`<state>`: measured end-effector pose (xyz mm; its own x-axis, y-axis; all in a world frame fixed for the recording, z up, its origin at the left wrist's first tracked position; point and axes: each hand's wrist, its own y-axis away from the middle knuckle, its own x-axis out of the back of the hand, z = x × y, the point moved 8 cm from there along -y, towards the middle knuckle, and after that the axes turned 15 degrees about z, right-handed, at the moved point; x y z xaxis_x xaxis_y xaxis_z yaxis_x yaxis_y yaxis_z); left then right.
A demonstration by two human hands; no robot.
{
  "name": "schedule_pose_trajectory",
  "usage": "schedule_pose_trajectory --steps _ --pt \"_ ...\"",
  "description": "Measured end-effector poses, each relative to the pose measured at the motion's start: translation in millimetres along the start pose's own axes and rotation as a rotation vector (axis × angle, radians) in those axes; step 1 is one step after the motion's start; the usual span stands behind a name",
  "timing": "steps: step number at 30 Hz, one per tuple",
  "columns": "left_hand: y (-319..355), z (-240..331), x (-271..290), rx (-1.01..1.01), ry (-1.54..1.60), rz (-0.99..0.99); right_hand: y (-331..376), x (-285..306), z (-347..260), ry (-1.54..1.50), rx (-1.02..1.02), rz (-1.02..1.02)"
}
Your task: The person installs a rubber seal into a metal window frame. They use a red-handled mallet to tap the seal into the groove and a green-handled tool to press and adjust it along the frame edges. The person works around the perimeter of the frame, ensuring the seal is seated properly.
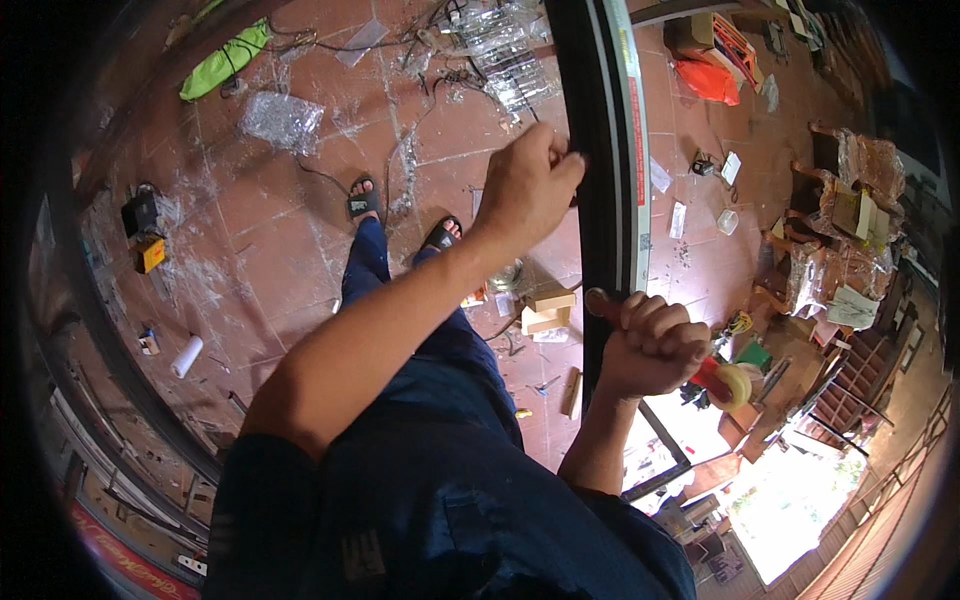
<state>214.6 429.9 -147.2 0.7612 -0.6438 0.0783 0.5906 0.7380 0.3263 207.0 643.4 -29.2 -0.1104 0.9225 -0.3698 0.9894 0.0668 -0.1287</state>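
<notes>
A long black metal frame bar (606,150) runs up through the head view, with a pale, red-marked strip along its right side. My left hand (530,185) is closed in a pinch at the bar's left edge; whatever its fingertips hold is hidden. Lower down, my right hand (655,345) is wrapped round a red tool with a rounded pale yellow end (735,388), which sticks out below the fist. The rest of that tool is covered, so its kind is unclear. My right thumb rests against the bar.
Tiled floor with clear plastic wrap (282,122), cables and scraps lies around my feet. An open cardboard box (547,308) sits close to my legs. At right stand wrapped wooden chairs (850,200); at left a curved dark bar (120,370) crosses the view.
</notes>
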Motion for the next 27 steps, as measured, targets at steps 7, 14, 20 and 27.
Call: schedule_pose_trajectory --steps 7,14,20,27 --pt "83.9 -26.9 -12.5 0.222 -0.05 -0.095 -0.1 5.9 3.0 -0.113 -0.059 0.028" --pt "129.7 -50.0 -21.7 0.301 -0.014 -0.17 16.4 30.3 -7.2 -0.129 -0.125 0.016" --pt "78.8 -39.9 -15.0 0.254 -0.079 -0.2 23.7 31.8 -5.1 -0.108 -0.18 0.025" --pt "43.9 20.9 0.3 0.025 -0.508 -0.205 28.6 38.7 5.4 0.01 -0.191 0.027"
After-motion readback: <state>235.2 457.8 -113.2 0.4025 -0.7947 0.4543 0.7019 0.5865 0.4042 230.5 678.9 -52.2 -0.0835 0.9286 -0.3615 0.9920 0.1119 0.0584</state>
